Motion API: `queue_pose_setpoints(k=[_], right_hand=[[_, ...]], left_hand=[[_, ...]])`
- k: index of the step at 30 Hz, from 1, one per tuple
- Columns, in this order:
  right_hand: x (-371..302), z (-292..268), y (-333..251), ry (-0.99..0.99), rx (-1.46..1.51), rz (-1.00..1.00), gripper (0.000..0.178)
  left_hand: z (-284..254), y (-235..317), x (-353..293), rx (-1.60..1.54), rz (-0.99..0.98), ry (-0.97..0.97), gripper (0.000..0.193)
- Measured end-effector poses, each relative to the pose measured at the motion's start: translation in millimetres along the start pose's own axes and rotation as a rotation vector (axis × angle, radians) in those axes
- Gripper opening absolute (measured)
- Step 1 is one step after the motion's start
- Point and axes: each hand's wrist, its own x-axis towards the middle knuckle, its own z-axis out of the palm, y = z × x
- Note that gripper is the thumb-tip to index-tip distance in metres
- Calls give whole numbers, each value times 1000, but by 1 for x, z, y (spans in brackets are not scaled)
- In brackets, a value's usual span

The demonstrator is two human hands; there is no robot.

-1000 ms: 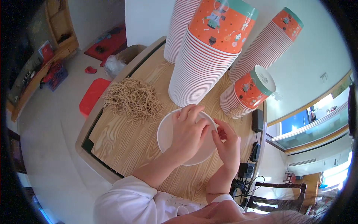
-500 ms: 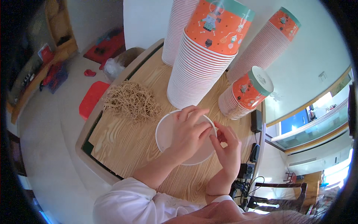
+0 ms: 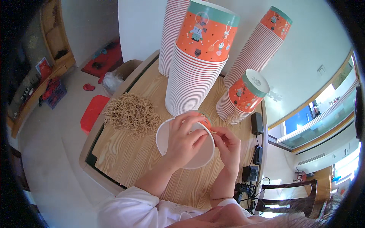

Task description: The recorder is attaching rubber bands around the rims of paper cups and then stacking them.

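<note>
A paper bucket [image 3: 203, 152], white inside with an orange and green printed outside, tilts on the table with its mouth toward me. My left hand [image 3: 185, 141] reaches over its opening, fingers curled and closed on the far right part of the rim. At that same spot my right hand [image 3: 227, 145] pinches with thumb and forefinger, outside the wall. Something thin and pale shows between those fingertips, too small to make out. Left of the bucket lies a loose heap of tan paper cords [image 3: 132, 115].
Behind the bucket rises a tall stack of nested paper buckets [image 3: 195, 81], with another stack [image 3: 171, 41] beside it. At the right stand a slanting tall stack [image 3: 253, 53] and a short one [image 3: 243, 97]. Black adapters [image 3: 250, 173] with cables line the table's right edge.
The bucket has turned and tilted, so some of its orange outside now shows beyond my left fingers. Both hands stay at the rim, and my view has shifted slightly.
</note>
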Motion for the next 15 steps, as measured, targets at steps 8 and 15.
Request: queue_pose_setpoints(k=[8,15], right_hand=[[4,1,2,-2,-252,-126,7],[6,1,9,-63,-433,-145,6]], left_hand=[[1,-3,-7,116,-75,-225,14],[0,-11,-15,206,-180,-429,10]])
